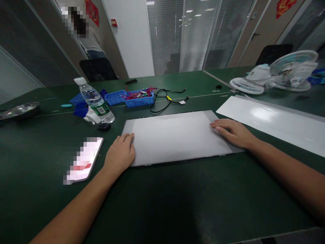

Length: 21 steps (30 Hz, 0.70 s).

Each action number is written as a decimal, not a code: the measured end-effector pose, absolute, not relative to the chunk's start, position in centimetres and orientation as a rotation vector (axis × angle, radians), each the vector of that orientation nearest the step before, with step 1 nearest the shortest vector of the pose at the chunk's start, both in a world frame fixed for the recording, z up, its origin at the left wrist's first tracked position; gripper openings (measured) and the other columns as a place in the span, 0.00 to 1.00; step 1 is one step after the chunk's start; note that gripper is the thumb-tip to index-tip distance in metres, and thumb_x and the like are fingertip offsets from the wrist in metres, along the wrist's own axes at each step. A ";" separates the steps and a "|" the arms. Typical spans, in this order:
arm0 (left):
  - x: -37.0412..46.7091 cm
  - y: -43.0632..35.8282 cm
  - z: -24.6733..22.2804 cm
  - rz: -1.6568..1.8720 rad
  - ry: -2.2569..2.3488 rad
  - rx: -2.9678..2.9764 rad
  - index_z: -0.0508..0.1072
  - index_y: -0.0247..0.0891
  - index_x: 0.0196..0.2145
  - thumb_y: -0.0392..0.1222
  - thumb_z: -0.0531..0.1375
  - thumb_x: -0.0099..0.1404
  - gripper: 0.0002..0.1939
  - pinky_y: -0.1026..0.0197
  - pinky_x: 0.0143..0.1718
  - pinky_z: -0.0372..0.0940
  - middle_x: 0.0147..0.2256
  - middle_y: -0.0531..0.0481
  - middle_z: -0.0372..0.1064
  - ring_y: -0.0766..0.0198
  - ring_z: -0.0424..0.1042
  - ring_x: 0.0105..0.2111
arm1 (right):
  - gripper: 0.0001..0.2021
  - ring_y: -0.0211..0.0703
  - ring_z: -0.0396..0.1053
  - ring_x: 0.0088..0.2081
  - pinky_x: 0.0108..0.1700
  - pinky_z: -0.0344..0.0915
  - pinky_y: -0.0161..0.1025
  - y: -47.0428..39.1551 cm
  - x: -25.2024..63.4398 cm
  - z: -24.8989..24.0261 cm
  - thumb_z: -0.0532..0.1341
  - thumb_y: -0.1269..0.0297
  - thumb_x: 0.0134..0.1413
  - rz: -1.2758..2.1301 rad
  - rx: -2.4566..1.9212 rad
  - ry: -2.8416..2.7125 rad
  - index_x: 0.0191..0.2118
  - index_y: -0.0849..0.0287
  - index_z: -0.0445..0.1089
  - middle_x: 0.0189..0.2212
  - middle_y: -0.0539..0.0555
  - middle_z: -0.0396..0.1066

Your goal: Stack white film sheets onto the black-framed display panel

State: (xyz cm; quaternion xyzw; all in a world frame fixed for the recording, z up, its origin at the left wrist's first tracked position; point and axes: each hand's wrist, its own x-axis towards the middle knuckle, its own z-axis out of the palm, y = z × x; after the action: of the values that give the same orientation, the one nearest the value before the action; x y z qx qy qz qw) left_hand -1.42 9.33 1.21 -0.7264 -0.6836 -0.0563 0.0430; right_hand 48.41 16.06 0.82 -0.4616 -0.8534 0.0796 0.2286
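Observation:
A flat rectangular panel with a white sheet over it [167, 137] lies on the green table, and a thin dark edge shows around it. At its left end rests my left hand [120, 153], fingers together and laid on the rim, the thumb pointing along the sheet. My right hand [232, 133] lies palm down over the right end, its fingers stretched flat on the surface. Neither hand shows anything held in it. A second glossy white sheet [279, 125] lies to the right of my right hand. Left of my left hand is a phone [87, 159].
A water bottle [96, 101] stands tilted in view at the left, near a black mouse-like object [103, 127]. Blue bins [139, 101] hold red wires. A black cable [158, 110] lies behind the panel. White fan parts [247, 85] sit far right. A person [91, 42] stands beyond the table.

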 end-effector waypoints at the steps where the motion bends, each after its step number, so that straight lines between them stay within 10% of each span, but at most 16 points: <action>1: -1.5 9.3 1.2 -0.181 -2.090 -2.221 0.66 0.30 0.68 0.39 0.46 0.73 0.30 0.42 0.68 0.60 0.66 0.34 0.65 0.42 0.66 0.65 | 0.21 0.55 0.69 0.62 0.66 0.64 0.63 16.0 48.2 0.8 0.53 0.49 0.72 0.231 -1.248 -2.363 0.55 0.51 0.78 0.57 0.52 0.75; 11: -1.0 9.0 2.2 -0.090 -2.145 -2.213 0.70 0.38 0.67 0.31 0.47 0.68 0.32 0.47 0.68 0.61 0.69 0.43 0.62 0.48 0.64 0.67 | 0.22 0.56 0.62 0.68 0.72 0.46 0.72 15.6 48.0 0.6 0.54 0.49 0.71 0.380 -1.165 -2.434 0.65 0.43 0.71 0.65 0.50 0.67; 21: -1.1 9.2 1.4 -0.135 -2.164 -2.169 0.72 0.36 0.65 0.53 0.50 0.74 0.30 0.42 0.67 0.61 0.67 0.39 0.65 0.42 0.66 0.66 | 0.25 0.60 0.53 0.72 0.72 0.36 0.76 15.4 47.7 0.3 0.53 0.49 0.71 0.426 -1.119 -2.518 0.69 0.38 0.65 0.70 0.50 0.60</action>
State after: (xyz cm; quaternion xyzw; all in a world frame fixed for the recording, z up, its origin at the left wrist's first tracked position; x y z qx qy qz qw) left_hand -1.09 9.25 1.44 -0.7069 -0.7050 -0.0439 0.0374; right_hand 47.67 15.41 0.31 -0.3951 -0.8890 0.1503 0.1758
